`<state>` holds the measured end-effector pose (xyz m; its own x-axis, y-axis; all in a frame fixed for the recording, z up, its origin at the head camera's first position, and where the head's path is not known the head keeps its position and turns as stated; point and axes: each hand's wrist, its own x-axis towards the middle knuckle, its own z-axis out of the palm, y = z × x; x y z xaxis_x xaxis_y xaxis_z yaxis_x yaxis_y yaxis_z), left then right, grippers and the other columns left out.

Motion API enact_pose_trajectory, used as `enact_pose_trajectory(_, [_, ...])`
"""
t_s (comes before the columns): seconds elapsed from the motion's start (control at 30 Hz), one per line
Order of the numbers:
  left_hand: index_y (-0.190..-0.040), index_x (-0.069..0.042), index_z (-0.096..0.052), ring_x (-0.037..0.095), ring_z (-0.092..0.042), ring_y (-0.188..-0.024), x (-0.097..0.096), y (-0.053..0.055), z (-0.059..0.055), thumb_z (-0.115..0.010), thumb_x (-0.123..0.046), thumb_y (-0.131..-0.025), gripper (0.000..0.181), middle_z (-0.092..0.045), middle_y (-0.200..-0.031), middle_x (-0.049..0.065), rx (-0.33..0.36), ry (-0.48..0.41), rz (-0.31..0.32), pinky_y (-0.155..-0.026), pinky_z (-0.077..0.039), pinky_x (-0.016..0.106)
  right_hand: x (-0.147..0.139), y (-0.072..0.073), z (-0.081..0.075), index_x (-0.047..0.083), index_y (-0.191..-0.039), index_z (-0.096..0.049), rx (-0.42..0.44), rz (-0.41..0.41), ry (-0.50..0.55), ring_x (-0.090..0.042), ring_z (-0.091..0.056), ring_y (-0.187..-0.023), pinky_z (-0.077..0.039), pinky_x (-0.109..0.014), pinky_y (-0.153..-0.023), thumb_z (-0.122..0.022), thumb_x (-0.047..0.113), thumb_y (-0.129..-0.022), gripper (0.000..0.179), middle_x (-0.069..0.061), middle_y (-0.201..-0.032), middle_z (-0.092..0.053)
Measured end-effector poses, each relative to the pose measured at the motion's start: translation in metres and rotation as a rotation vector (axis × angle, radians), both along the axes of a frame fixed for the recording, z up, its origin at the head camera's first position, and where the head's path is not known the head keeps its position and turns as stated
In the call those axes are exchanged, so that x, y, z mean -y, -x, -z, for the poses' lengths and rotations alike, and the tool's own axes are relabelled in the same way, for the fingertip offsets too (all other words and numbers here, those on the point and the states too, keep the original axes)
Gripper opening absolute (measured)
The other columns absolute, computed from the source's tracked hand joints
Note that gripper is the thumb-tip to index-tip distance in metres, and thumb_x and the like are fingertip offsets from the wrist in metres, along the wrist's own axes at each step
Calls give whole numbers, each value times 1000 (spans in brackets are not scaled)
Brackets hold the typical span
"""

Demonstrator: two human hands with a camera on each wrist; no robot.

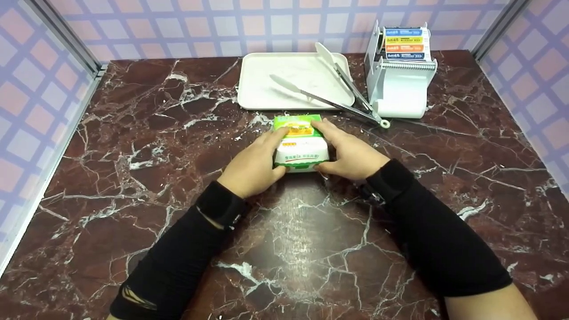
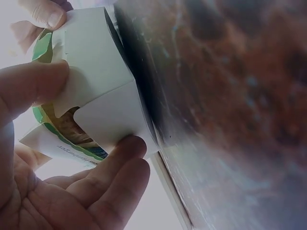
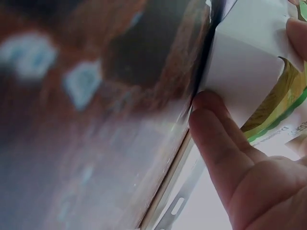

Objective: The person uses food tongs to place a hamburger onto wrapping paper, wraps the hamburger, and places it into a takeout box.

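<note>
A green and white paper burger box (image 1: 302,149) sits on the marbled table with its lid down. My left hand (image 1: 251,169) grips its left side, thumb at the front edge and fingers along the side and top. On the opposite side, my right hand (image 1: 355,153) holds it the same way. In the left wrist view, the box's white side wall (image 2: 93,57) shows a gap below the green lid edge, with something brown inside. A similar gap, yellowish within, appears beside the white wall (image 3: 244,62) in the right wrist view.
Behind the box lies a white tray (image 1: 262,84), with metal tongs (image 1: 329,102) spread across its right part. A label dispenser (image 1: 402,71) with several coloured rolls stands at the back right. Checkered walls (image 1: 186,26) enclose the table (image 1: 133,120) at the back and sides.
</note>
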<state>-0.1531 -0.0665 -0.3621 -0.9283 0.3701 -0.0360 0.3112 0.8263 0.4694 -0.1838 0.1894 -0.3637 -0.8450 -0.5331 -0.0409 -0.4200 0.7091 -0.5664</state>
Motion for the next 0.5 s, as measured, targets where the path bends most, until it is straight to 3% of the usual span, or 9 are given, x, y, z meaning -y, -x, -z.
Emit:
enact_pose_trajectory(0.23, [-169,-26,-23,41,-46,-149,-2,0,-1,-74,-30,-93,91,-29,-172,20,27,16,-17,-120,-45,54,3,0,0,13,-169,-21,-15,0,-28,-33,-16,-164,-22,-49,-133,-85,29,-87,105,-23,-175,-15])
enact_pose_trajectory(0.5, [-169,-24,-22,41,-44,-151,-2,-1,0,-74,-31,-95,92,-27,-173,19,34,24,-16,-122,-43,54,8,-5,-2,11,-168,-21,-32,40,-58,-40,-23,-161,-26,-52,-132,-85,44,-87,108,-27,-174,-14])
